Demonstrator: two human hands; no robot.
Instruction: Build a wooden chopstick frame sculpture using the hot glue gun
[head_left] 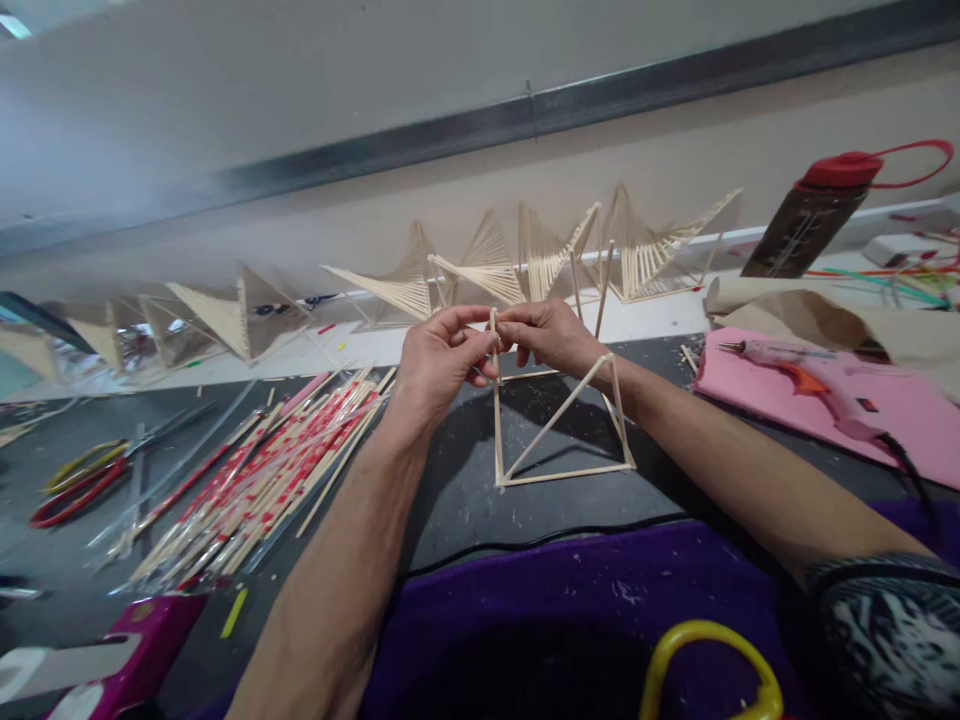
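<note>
A small open frame of thin wooden sticks (566, 475) stands on the dark worktop in front of me. Its front left upright stick (497, 430) rises into my fingers. My left hand (442, 365) is closed around the upper part of that stick, thumb and fingertips pinching it. From the other side my right hand (551, 335) pinches at the same top end, its fingertips meeting those of the left. Whatever small piece lies between the fingertips is hidden. A slanted stick (556, 418) runs from the lower left corner up to the right corner, under my right forearm.
Wrapped wooden sticks (262, 480) and scissors (90, 485) lie left. At right, a pink glue gun (817, 385) rests on pink material (930, 425). Finished stick models (480, 262) line the wall; a red-capped bottle (810, 220) stands beyond. A yellow handle (712, 635) is nearest me.
</note>
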